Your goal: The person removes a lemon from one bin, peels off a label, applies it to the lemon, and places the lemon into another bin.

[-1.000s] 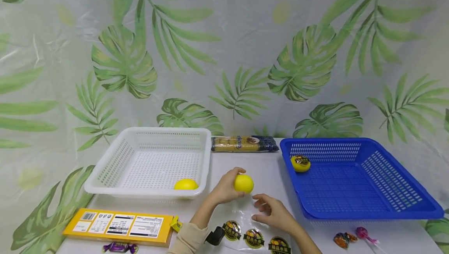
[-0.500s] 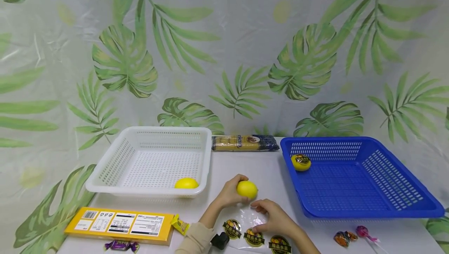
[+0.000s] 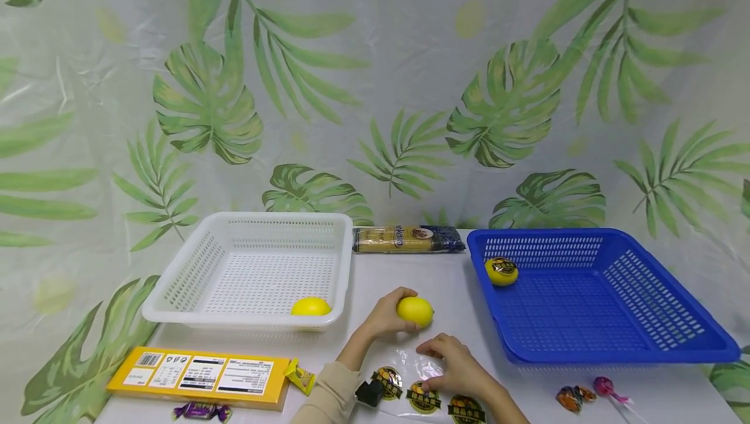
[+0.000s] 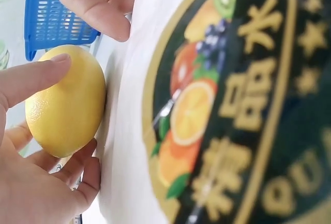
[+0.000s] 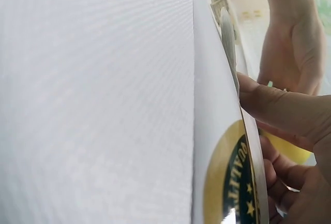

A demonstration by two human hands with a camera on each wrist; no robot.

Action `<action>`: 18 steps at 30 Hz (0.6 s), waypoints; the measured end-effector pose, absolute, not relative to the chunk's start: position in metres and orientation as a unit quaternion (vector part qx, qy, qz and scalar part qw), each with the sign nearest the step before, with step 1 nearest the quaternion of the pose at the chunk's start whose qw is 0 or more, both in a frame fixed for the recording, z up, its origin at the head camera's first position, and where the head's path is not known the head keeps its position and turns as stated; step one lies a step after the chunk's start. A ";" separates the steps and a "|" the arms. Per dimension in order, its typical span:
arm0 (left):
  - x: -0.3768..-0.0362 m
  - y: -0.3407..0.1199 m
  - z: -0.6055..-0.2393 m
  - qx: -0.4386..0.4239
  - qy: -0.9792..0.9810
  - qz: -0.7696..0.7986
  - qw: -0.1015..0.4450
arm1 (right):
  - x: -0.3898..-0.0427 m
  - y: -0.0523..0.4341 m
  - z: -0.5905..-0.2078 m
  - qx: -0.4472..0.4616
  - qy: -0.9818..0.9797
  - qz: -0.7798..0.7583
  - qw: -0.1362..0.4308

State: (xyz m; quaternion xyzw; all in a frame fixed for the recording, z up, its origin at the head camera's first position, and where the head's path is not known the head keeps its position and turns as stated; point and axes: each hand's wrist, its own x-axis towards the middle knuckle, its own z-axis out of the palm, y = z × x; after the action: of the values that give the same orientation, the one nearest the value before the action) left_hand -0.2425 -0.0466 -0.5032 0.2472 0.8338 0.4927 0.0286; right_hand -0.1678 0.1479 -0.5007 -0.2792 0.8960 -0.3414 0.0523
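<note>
Left hand (image 3: pixel 387 315) grips a lemon (image 3: pixel 415 312) between thumb and fingers; lemon sits at the fingertips, on the hand's right side, its right end uncovered. Cannot tell whether it touches the table. Right hand (image 3: pixel 459 365) lies near, just short of the lemon and apart from it, fingers bent, gap between thumb and forefinger; thumb at the middle sticker (image 3: pixel 423 400) on the clear sheet (image 3: pixel 404 360). White basket (image 3: pixel 239 318) left, blue basket (image 3: pixel 577 355) right, both well apart from the held lemon.
</note>
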 end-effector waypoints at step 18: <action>-0.233 -0.050 -0.501 0.153 0.840 0.521 0.017 | -0.167 0.147 -0.501 -0.262 0.901 -0.339 0.068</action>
State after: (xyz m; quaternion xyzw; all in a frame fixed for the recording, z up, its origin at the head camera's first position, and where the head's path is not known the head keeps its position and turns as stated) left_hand -0.2333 -0.0504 -0.5008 0.1527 0.8397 0.5208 0.0170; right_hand -0.1665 0.1467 -0.5008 -0.2625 0.9007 -0.3393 0.0683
